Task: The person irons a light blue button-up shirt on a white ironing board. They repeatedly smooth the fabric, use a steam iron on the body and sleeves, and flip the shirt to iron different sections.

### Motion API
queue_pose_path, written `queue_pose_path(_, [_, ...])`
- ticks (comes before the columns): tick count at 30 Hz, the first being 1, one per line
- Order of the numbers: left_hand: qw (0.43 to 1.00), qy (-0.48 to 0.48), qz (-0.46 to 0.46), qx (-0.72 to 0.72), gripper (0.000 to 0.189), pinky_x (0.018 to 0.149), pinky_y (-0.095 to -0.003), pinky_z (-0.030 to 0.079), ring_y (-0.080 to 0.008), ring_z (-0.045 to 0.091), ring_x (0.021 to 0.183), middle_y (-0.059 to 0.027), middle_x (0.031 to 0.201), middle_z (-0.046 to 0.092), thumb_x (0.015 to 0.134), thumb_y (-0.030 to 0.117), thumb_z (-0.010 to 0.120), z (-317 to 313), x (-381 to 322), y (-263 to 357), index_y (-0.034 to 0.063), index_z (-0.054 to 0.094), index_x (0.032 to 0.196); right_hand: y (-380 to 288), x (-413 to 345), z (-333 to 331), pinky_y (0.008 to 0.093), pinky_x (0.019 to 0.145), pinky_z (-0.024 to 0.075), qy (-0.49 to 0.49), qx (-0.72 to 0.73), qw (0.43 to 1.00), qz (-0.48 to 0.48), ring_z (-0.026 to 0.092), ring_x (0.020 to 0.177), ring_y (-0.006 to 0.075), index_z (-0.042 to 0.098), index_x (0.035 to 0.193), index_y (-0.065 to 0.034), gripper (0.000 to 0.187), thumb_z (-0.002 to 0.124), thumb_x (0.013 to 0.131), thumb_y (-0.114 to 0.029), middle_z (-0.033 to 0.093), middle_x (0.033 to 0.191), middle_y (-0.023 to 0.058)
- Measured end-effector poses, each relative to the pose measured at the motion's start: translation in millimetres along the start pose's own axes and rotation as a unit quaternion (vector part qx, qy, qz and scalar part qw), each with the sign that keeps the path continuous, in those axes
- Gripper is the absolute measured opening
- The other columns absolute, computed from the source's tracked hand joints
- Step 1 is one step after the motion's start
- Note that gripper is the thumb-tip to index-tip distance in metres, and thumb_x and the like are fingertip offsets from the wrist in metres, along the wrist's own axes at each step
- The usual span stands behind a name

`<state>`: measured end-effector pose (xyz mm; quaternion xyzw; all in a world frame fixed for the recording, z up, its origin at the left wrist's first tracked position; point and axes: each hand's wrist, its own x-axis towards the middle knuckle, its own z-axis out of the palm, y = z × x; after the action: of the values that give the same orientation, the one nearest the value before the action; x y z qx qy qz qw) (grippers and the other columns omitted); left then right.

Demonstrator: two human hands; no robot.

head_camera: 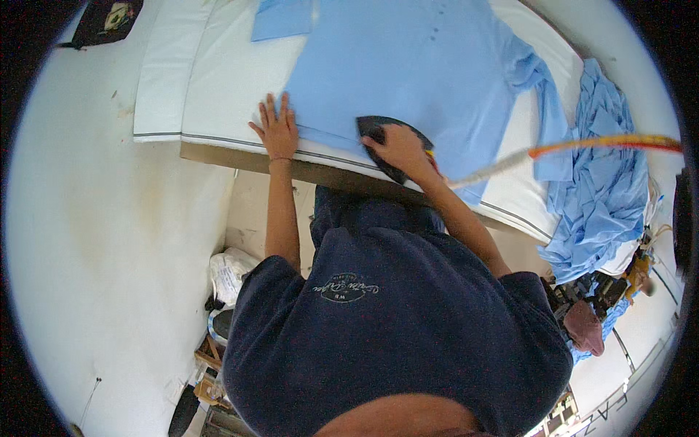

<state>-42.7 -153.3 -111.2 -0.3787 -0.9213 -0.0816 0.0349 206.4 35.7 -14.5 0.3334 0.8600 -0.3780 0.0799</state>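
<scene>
A light blue shirt (393, 71) lies spread over a padded table with a white cover (229, 82). My right hand (403, 148) grips a dark clothes iron (377, 128), which rests on the shirt's lower part near the table's front edge. The iron's handle is mostly hidden under my fingers. My left hand (278, 128) is laid flat with fingers spread at the shirt's left edge, partly on the white cover, and holds nothing. From the iron a cord in a pale and orange sleeve (579, 143) runs off to the right.
Crumpled light blue garments (600, 180) hang over the table's right end. A white wall (109, 218) stands to the left. Below on the left are a white plastic bag (230, 273) and wooden crates (210, 390). A dark item (109, 22) is at the top left.
</scene>
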Motion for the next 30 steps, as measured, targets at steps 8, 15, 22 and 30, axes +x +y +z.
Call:
queue_pose_path(8, [0.968,-0.020,0.006,-0.251,0.048,0.111,-0.0487,0.042,-0.0422,0.045,0.135,-0.0222,0.143,0.050,0.100,0.015,0.052,-47.7,58.3,-62.6,0.0049,0.045,0.146,-173.3,131.2,41.0,0.0513,0.082,0.0562,-0.047,-0.028,0.998,0.014,0.070,0.094,0.0440,0.071,0.098,0.0036,0.067,0.064,0.088,-0.062,0.071,0.097,0.0283])
queue_pose_path(15, [0.900,-0.030,0.244,-0.360,0.045,0.116,-0.0589,0.031,-0.0448,0.037,0.142,-0.0218,0.152,0.042,0.103,0.024,0.050,-2.8,200.3,28.8,0.0157,0.048,0.147,-109.2,108.4,-6.1,0.0504,0.078,0.0541,0.092,0.094,0.975,0.182,0.071,0.086,0.0427,0.072,0.100,0.0035,0.069,0.066,0.087,-0.064,0.072,0.087,0.0243])
queue_pose_path(22, [0.928,0.029,0.345,-0.138,0.042,0.114,-0.0759,0.012,-0.0418,0.032,0.146,-0.0158,0.153,0.043,0.102,0.033,0.050,51.9,330.6,79.4,0.0237,0.053,0.143,124.6,3.9,-103.3,0.0340,0.046,0.0428,0.314,0.316,0.757,0.478,0.056,0.048,0.0172,0.061,0.065,-0.0044,0.061,0.077,0.083,-0.061,0.057,0.057,0.0040])
queue_pose_path(30, [0.962,-0.077,0.193,-0.177,0.040,0.095,-0.0552,0.039,-0.0361,0.050,0.118,-0.0180,0.129,0.054,0.095,0.030,0.062,-16.4,201.7,34.6,0.0021,0.058,0.124,79.1,47.9,-106.7,0.0354,0.045,0.0437,0.261,0.306,0.791,0.460,0.056,0.047,0.0172,0.064,0.070,-0.0051,0.057,0.074,0.086,-0.058,0.060,0.058,0.0060])
